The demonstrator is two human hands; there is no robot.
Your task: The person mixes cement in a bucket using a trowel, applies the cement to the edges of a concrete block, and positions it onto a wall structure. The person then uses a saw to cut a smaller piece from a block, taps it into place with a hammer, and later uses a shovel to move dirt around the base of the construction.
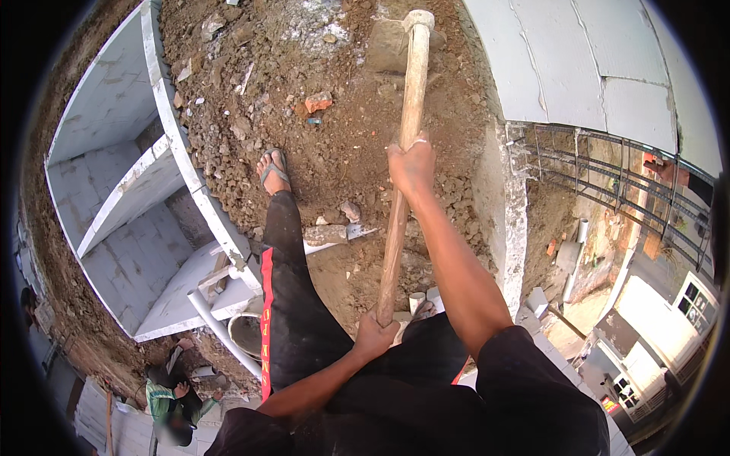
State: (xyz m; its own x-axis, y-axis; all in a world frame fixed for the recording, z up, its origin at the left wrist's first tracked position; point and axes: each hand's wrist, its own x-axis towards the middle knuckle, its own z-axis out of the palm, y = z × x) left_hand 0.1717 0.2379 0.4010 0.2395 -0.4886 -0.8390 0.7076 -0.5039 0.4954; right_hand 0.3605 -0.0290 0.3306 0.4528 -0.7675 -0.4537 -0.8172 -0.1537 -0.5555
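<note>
A hoe [411, 102] with a long wooden handle stretches away from me, its flat, soil-coated blade [386, 47] resting on or in the brown earth. My right hand [412, 165] is wrapped round the middle of the handle with the arm reaching forward. Nearer my body, my left hand [376, 336] grips the handle's end. Loose soil [342, 152] with stones surrounds the blade. My left foot [274, 172], in a sandal, stands on this soil left of the handle.
Left lies a pit with grey block walls [179, 137]; a white pipe [220, 334] and a bucket [245, 334] are below it. A block wall [582, 61] and a rebar cage [616, 178] flank the right. Another person [179, 391] is at lower left. A broken brick [318, 102] lies ahead.
</note>
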